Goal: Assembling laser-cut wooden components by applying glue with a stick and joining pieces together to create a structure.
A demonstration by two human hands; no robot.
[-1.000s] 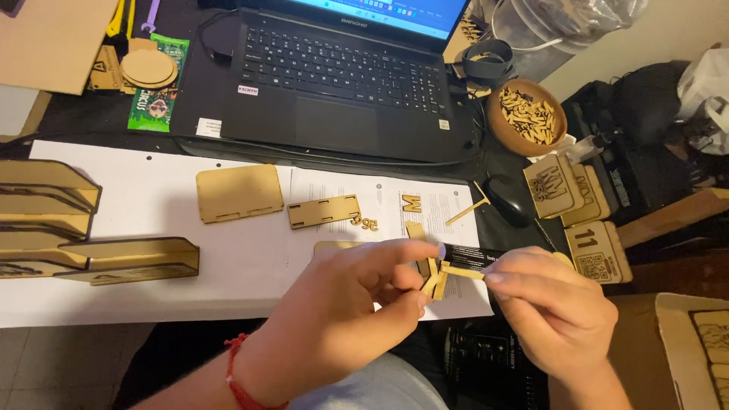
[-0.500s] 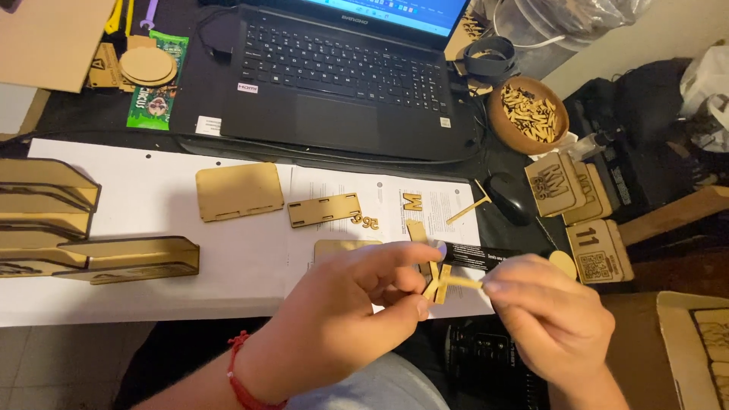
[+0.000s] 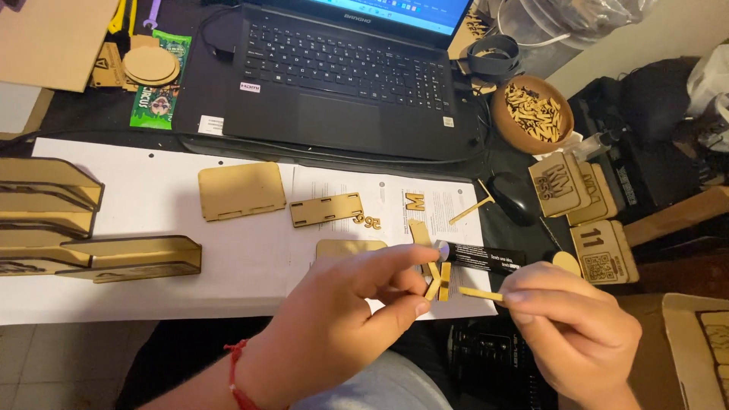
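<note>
Warm indoor light from above, white paper sheets (image 3: 250, 258) bright but not blown out, dark surface (image 3: 190, 99) dim at the top, soft shadows under the hands, laptop screen (image 3: 395, 9) glowing, sharp focus, slight edge distortion.

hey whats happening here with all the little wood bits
A person sits at a cluttered desk, working over white paper sheets. The left hand pinches a small wooden cut-out piece, while the right hand holds a thin wooden stick up to it. A black glue tube lies just behind, flat wooden panels sit on the paper, and an open laptop stands beyond.
</note>
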